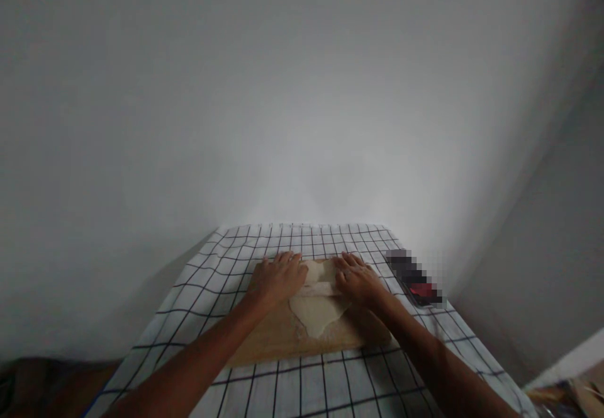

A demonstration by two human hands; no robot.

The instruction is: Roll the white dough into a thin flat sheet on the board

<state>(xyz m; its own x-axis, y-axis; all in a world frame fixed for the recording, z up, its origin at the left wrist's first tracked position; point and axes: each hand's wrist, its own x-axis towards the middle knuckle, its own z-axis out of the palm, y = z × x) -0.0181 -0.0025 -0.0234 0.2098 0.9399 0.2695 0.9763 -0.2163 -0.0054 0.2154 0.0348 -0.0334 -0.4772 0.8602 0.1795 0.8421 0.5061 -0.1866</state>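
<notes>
A sheet of pale dough (319, 317) with an uneven edge lies on a wooden board (264, 345). Across it, between my two hands, runs a light bar that looks like a rolling pin (321, 289). My left hand (279, 274) rests palm down over the left end of this bar, fingers stretched forward and thumb towards the middle. Over the right end lies my right hand (355, 274), likewise palm down with its fingers reaching forward. Both hands cover the bar's ends and parts of the dough's sides.
A white cloth with dark grid lines (283, 386) covers the table beneath the board. To the right lies a dark, pixelated object with a red patch (419, 286). A pale wall (302, 122) rises behind the table; some blurred items (566, 399) show at lower right.
</notes>
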